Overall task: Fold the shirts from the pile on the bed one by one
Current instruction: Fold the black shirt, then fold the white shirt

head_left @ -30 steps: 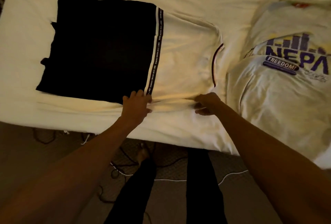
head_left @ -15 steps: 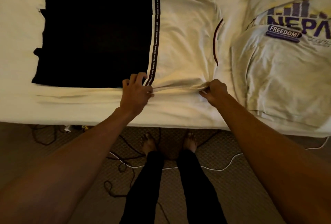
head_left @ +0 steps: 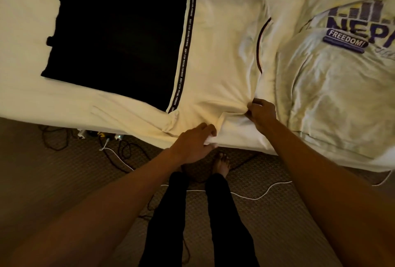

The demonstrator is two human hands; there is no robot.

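bed point(head_left: 25, 87) with a rumpled cream sheet is stretching across the top, and tangled cables point(head_left: 115, 151) are trailing on the carpet point(head_left: 277, 213) below its near edge. on the bed a two-tone shirt point(head_left: 222, 53) is lying flat, its black half to the left, a lettered black band down the middle and its cream half to the right. my left hand point(head_left: 193, 145) is curling at the bed's near edge, fingers pinching the shirt's cream sleeve. just to its right, my right hand point(head_left: 262, 113) is bunching the shirt's cloth near the shoulder between closed fingertips. at far right, the pile of shirts point(head_left: 333, 100) is sitting beside the collar, a purple-printed one on top.
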